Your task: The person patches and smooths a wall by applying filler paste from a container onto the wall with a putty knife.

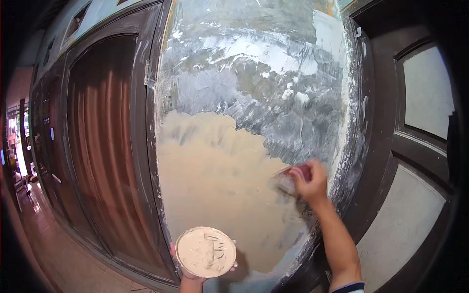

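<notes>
A round tub (pixel 179 259) of beige putty (pixel 202 253) rests in my left hand (pixel 192 280), whose fingers wrap round its sides from below. My right hand (pixel 313 183) is closed round a putty knife (pixel 301 172) with a dark red handle. Motion smears the knife's blade, which lies against the wall panel (pixel 312 132) at the upper right border of a smooth beige coat (pixel 215 166). That coat covers the panel's lower part. Grey, patchy surface with white smears shows above and to the right of it.
Left of the panel stands a dark wooden frame (pixel 149 195) with a reddish-brown curtain (pixel 100 136) behind its pane. A dark door (pixel 386 141) with pale panels borders the right side. Tiled floor (pixel 73 254) runs along the lower left.
</notes>
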{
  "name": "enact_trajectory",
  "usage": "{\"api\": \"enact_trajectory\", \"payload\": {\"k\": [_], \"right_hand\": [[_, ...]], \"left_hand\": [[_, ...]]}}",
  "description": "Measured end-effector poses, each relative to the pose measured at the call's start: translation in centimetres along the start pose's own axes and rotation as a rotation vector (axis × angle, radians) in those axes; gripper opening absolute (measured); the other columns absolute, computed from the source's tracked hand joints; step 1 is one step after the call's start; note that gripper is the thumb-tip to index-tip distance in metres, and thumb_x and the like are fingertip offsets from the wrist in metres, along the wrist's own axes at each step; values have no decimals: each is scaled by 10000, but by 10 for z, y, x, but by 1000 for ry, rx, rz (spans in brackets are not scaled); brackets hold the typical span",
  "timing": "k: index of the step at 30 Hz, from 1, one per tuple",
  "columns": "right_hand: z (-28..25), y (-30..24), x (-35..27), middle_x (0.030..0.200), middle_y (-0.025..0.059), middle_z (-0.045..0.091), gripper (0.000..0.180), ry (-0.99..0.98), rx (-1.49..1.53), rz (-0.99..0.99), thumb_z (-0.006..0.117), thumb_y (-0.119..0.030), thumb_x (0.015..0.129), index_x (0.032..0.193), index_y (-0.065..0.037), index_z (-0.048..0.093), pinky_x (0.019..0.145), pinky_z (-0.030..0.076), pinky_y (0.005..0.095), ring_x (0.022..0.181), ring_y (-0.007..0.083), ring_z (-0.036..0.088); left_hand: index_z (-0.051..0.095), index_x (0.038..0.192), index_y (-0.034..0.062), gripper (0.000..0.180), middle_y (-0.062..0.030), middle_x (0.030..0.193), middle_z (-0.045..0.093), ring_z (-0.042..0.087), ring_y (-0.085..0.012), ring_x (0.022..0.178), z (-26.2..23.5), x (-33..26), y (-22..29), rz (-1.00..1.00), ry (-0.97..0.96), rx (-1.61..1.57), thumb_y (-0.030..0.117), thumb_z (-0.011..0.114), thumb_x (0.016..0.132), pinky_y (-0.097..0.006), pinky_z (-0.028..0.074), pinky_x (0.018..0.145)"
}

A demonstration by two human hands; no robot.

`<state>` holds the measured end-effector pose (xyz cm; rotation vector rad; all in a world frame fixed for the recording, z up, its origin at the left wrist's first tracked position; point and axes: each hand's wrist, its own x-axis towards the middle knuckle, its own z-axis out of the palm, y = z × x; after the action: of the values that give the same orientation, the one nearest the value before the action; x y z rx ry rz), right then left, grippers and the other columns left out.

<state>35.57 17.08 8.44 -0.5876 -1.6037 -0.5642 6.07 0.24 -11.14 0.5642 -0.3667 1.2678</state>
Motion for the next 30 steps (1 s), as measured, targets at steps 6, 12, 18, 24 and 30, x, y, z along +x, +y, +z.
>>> {"api": "enact_trajectory", "payload": {"k": [6,12,18,24,30], "right_hand": [[11,-21,-39,792,59,650,313,-400,-184,-452,842,-352,813,883,-101,668,690,415,417,729,286,607],[-2,2,7,856,116,667,318,141,-65,30,859,-244,810,965,-48,663,701,475,462,750,368,604],[6,-13,-74,791,61,662,303,-512,-126,-311,839,-400,802,842,-131,707,713,439,428,732,286,634],[-13,7,-10,808,89,651,255,213,-53,148,843,-245,836,869,-63,669,632,459,437,700,346,604],[-6,-8,-88,776,57,628,318,-384,-181,-385,799,-410,845,826,-121,669,675,431,414,725,279,604]], "left_hand": [[348,1596,116,1287,-404,1536,346,557,-667,1073,-1,0,0,-14,-35,12,1005,488,676,-728,492,860],[376,1582,112,1282,-398,1510,391,570,-660,1061,2,-10,1,16,51,19,1009,484,673,-713,510,831],[384,1573,101,1285,-415,1503,388,577,-664,1051,0,-9,2,25,25,4,1020,456,678,-732,520,815],[364,1580,90,1278,-424,1512,368,566,-680,1068,8,-10,-1,12,-5,-25,1006,459,694,-750,514,835],[373,1580,102,1266,-421,1521,362,568,-663,1056,6,-9,-3,6,0,0,1001,468,693,-734,506,831]]}}
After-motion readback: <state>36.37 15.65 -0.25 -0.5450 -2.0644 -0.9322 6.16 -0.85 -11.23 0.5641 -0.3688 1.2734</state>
